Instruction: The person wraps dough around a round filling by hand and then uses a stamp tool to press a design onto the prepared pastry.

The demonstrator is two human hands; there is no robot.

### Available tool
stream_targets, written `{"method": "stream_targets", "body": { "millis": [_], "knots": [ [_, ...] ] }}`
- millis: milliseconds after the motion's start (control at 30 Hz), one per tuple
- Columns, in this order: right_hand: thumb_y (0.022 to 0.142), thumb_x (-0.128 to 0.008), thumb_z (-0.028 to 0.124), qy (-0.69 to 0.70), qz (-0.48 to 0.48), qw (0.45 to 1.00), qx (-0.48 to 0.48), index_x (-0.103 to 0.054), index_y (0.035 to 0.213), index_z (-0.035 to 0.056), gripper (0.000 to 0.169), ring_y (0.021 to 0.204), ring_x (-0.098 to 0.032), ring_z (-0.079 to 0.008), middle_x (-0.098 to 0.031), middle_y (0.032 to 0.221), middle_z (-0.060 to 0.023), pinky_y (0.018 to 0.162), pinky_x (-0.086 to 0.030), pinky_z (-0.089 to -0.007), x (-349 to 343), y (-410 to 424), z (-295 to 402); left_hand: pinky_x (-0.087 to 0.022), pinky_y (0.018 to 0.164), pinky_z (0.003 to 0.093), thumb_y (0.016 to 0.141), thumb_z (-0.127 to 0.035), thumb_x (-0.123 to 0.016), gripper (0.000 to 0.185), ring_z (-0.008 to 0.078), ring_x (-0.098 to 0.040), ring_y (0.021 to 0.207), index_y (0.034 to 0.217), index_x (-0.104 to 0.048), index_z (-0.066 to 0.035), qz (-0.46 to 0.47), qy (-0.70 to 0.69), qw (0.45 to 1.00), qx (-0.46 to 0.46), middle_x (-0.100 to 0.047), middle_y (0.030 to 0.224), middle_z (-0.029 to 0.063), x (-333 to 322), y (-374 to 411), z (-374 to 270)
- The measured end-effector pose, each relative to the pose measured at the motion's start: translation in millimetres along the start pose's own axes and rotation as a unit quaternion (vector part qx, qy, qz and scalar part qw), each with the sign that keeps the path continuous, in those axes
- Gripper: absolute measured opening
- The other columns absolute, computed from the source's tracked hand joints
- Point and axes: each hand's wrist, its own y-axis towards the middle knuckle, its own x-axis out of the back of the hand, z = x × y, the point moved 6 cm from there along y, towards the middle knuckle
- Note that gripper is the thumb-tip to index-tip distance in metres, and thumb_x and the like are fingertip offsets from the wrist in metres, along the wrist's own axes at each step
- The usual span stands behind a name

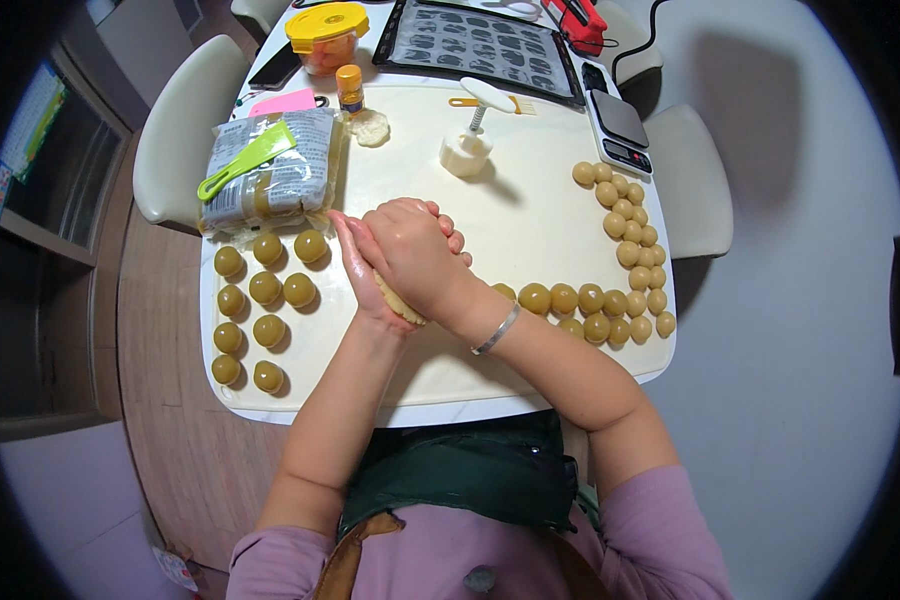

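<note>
Between my palms a flattened piece of pale dough [396, 300] is pressed, and only its edge shows. My left hand [358, 274] lies underneath with an oily sheen on its palm. Over it, the heel of my right hand [418, 247] bears on the dough, its fingers folded past the far side. The hands are above a cream silicone mat [420, 375]. Left of them, olive-brown filling balls [265, 287] sit in loose rows. To the right, more brown balls [563, 298] form two rows beside a column of paler dough balls [629, 253].
A white plunger mould [466, 154] stands beyond my hands, before a yellow-handled brush [526, 106]. A filling bag [270, 176] carries a green spatula [246, 160]. Farther back are a dough scrap [370, 128], small bottle [350, 90], yellow-lidded container [328, 37], black tray [487, 49] and kitchen scale [619, 124].
</note>
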Motion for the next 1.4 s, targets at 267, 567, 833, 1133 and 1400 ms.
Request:
{"method": "stream_targets", "body": {
  "millis": [267, 567, 833, 1133, 1400],
  "knots": [
    [0.084, -0.061, 0.016, -0.096, -0.005, 0.995, 0.001, -0.061, 0.073, 0.0070, 0.014, 0.070, -0.061, -0.0266, -0.060, 0.069, -0.0085, 0.080, -0.049, -0.0407, 2, 0, 5, -0.049, 0.067, 0.0413, 0.074, -0.095, -0.027, 0.100, 0.0294, -0.056, 0.076, 0.102, -0.053, -0.002, -0.007, -0.005, 1.000, 0.004, -0.056, 0.085, 0.0147, 9, 2, 3],
    [0.087, -0.062, 0.018, -0.066, -0.019, 0.998, 0.001, -0.061, 0.068, 0.0036, 0.024, 0.067, -0.059, -0.0294, -0.059, 0.066, -0.0128, 0.074, -0.047, -0.0413, 3, -8, -2, -0.054, 0.073, 0.0450, 0.081, -0.089, -0.023, 0.093, 0.0312, -0.062, 0.084, 0.105, -0.054, -0.005, -0.055, 0.057, 0.996, -0.031, -0.061, 0.097, 0.0152, 14, 2, 3],
    [0.081, -0.064, 0.018, -0.296, -0.006, 0.954, 0.037, -0.064, 0.073, 0.0046, 0.016, 0.071, -0.058, -0.0260, -0.058, 0.070, -0.0112, 0.093, -0.044, -0.0496, 10, -8, 15, -0.049, 0.093, 0.0424, 0.090, -0.077, -0.029, 0.064, 0.0260, -0.059, 0.106, 0.099, -0.053, -0.018, -0.162, 0.056, 0.980, -0.099, -0.060, 0.111, 0.0073, 43, 5, -5],
    [0.095, -0.054, 0.020, 0.305, -0.101, 0.891, -0.321, -0.054, 0.114, -0.0002, 0.027, 0.105, -0.058, -0.0299, -0.059, 0.110, -0.0172, 0.096, -0.044, -0.0380, 33, -8, -50, -0.012, 0.120, 0.0420, 0.096, -0.067, -0.027, 0.080, 0.0269, -0.022, 0.146, 0.148, -0.027, -0.006, -0.013, 0.133, 0.966, -0.223, -0.026, 0.155, 0.0155, -5, -4, -15],
    [0.101, -0.036, 0.057, 0.618, 0.044, 0.588, -0.520, -0.046, 0.125, 0.0001, 0.062, 0.113, -0.058, -0.0270, -0.058, 0.119, -0.0219, 0.097, -0.047, -0.0405, 1, -24, -24, 0.001, 0.120, 0.0470, 0.087, -0.080, -0.026, 0.098, 0.0293, -0.003, 0.150, 0.154, -0.011, -0.010, 0.070, 0.436, 0.774, -0.455, -0.005, 0.162, 0.0164, -43, -21, -15]
  ]
}}
